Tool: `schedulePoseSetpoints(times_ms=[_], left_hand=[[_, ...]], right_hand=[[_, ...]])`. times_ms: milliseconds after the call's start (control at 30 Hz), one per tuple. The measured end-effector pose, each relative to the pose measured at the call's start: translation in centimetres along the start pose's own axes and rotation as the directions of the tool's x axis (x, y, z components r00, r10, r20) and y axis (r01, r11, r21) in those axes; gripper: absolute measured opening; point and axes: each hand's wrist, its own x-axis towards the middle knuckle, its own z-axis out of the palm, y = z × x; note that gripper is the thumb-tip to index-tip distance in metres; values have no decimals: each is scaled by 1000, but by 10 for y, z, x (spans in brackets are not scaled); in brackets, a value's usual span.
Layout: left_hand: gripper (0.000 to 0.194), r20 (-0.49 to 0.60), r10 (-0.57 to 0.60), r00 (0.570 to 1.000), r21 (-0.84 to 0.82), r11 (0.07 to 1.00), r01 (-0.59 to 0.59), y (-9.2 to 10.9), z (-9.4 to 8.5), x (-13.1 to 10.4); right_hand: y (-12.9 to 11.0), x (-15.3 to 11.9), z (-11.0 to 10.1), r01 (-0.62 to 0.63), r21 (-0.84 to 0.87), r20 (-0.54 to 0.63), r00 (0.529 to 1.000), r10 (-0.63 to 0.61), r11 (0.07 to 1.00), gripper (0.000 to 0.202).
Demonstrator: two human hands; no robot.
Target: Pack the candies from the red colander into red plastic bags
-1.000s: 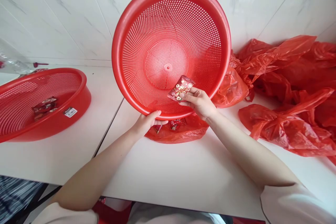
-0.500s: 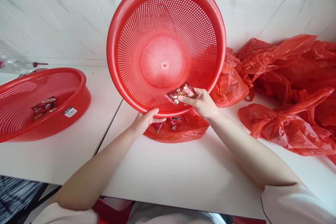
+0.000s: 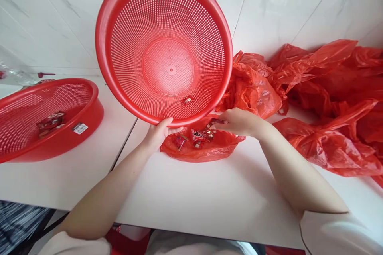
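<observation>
A red plastic strainer basket (image 3: 103, 48) is tilted up with its inside facing me. My left hand (image 3: 157, 134) grips its lower rim. Inside, near the bottom edge, lies a small wrapped piece (image 3: 188, 100). Under the rim, a red plastic bag (image 3: 200, 155) lies open on the table, holding several small wrapped snack packets (image 3: 198, 135). My right hand (image 3: 239, 122) reaches into the right side of this bag, its fingers closed on a dark red snack packet (image 3: 214, 122), partly hidden by them.
To the left stands another red strainer basket (image 3: 68, 139) with a few wrapped packets (image 3: 50, 122) inside. Crumpled red plastic bags (image 3: 326, 143) cover the right side of the white table (image 3: 191, 195). A tiled wall (image 3: 269, 12) rises behind.
My right hand has moved from inside the basket down to the bag with the packet. The basket has shifted left and slightly up in my left hand. A small wrapped piece now shows inside.
</observation>
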Motion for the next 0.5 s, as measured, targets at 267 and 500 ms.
schedulePoseSetpoints(times_ms=[267, 500], left_hand=[[34, 96, -42, 994, 48, 998, 38, -6, 3, -6], [49, 169, -68, 983, 80, 995, 55, -7, 14, -17]], right_hand=[[-2, -1, 5, -3, -145, -199, 980, -26, 990, 21], [-8, 7, 14, 224, -25, -339, 915, -219, 974, 23]])
